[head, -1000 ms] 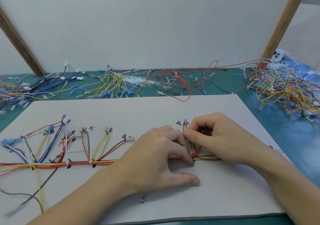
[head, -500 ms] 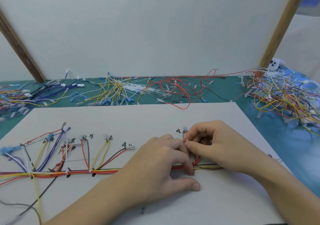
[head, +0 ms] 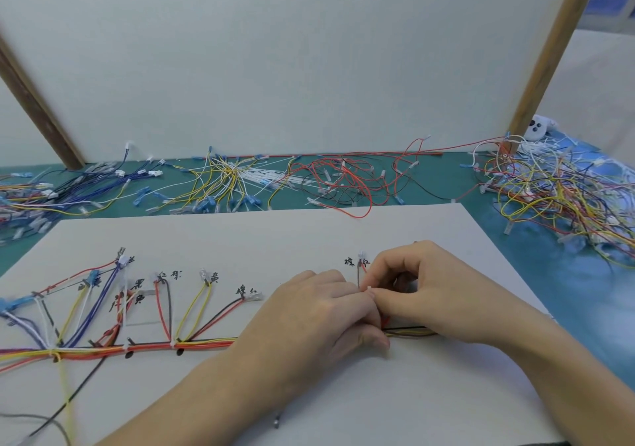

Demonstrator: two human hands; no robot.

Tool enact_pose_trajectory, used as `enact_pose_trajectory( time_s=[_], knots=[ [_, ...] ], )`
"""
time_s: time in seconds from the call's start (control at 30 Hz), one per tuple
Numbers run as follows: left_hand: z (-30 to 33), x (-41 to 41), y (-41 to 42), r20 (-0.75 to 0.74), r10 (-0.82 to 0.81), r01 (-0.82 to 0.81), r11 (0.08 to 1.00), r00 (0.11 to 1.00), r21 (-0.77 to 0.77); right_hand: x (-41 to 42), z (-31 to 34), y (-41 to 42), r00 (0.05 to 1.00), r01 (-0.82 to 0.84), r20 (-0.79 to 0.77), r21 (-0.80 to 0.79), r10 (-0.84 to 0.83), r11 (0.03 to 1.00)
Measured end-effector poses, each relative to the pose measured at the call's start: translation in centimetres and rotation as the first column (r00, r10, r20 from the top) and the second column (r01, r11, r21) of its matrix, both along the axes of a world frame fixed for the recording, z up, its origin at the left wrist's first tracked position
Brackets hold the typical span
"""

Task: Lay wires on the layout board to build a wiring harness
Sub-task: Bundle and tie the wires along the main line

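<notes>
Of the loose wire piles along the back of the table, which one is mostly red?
The red pile, behind the board's middle. The pile left of it is mostly yellow and white, the far-left one mostly blue, the right one mixed.

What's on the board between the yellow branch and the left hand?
Head view: one brown-and-red wire pair angles up off the trunk bundle to a handwritten label, between the yellow branch and the left hand.

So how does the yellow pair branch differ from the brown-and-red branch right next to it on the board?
The yellow pair branch has two yellow wires; the brown-and-red branch has one dark wire and one red. The yellow one rises steeply to its terminal; the brown-and-red one leans low to the right. The yellow one's label has one character, the other's two. Both leave the main bundle at the same white tie and lie on the layout board.
</notes>
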State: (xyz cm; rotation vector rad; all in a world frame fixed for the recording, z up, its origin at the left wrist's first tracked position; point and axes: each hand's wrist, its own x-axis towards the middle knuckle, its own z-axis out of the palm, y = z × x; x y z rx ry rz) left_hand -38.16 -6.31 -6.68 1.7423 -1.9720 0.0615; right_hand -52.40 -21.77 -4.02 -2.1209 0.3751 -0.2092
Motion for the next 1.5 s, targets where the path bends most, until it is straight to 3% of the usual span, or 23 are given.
enact_pose_trajectory(
  time_s=[0.13,0.33,0.5,0.6,1.3,1.5],
  knots=[
    [-0.14,0.11,0.1,-0.051,0.003,-0.003,1.0,0.999,-0.011,-0.1,0.07,-0.03,1.0,-0.009,-0.005,0.014,0.009,1.0],
    [0.02,0.29,0.48,-0.239,0.074,-0.068,0.997,0.968,0.036,-0.13,0.13,-0.06,1.0,-0.008,0.004,0.051,0.007,0.999],
    [0.09,0.03,0.57,-0.439,0.127,-0.103,0.992,0.89,0.079,-0.18,0.04,-0.12,0.999,-0.033,-0.002,0.08,0.033,0.996],
    [0.12,-0.02,0.56,-0.484,0.165,-0.135,0.986,0.859,0.097,-0.24,-0.11,-0.24,1.0,-0.029,-0.007,0.082,0.029,0.996],
    [0.54,-0.43,0.73,-0.451,0.241,-0.227,0.97,0.859,0.086,0.1,-0.64,-0.04,0.998,-0.053,0.024,-0.06,0.055,0.997],
    [0.74,-0.48,0.87,-0.313,0.194,-0.178,0.981,0.93,0.08,0.16,-0.76,0.07,0.998,-0.054,0.031,-0.046,0.056,0.997]
  ],
)
